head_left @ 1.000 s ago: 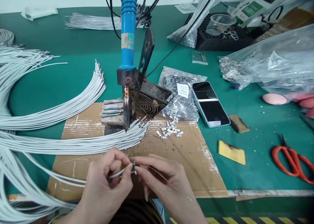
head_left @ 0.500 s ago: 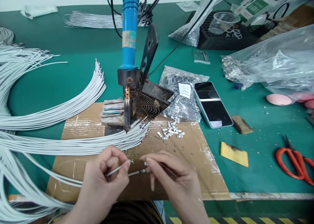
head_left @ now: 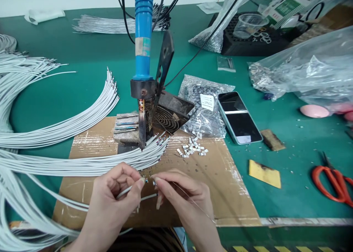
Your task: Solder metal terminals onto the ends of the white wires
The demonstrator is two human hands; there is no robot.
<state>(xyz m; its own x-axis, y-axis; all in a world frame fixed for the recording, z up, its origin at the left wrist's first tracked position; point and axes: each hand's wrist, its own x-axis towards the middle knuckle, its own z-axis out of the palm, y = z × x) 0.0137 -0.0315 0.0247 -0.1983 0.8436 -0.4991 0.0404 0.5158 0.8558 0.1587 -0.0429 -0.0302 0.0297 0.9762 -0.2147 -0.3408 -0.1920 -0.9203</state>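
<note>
The left grip point(head_left: 117, 197) and right grip point(head_left: 183, 197) are bare human hands with slim, tapering fingers; the visible forearms point(head_left: 89, 228) are uncovered too. Between them, just past the near edge of the surface point(head_left: 82, 57), shows a dark, blackish-brown garment point(head_left: 150, 241) with faint stripes. Beside its right side is a small patch of light blue cloth point(head_left: 180, 234).

Obstacles: one blue-handled soldering iron point(head_left: 143, 42), upright, tip down at one bundle of white cables point(head_left: 91, 163), both blocking the way ahead of the left hand point(head_left: 116, 198); loose white connectors point(head_left: 193, 148) ahead of the right hand point(head_left: 186, 198). Free room: bare cardboard point(head_left: 228, 197) right of that hand; green mat point(head_left: 296, 163) between yellow sponge point(head_left: 264, 173) and orange-handled scissors point(head_left: 338, 184).
</note>
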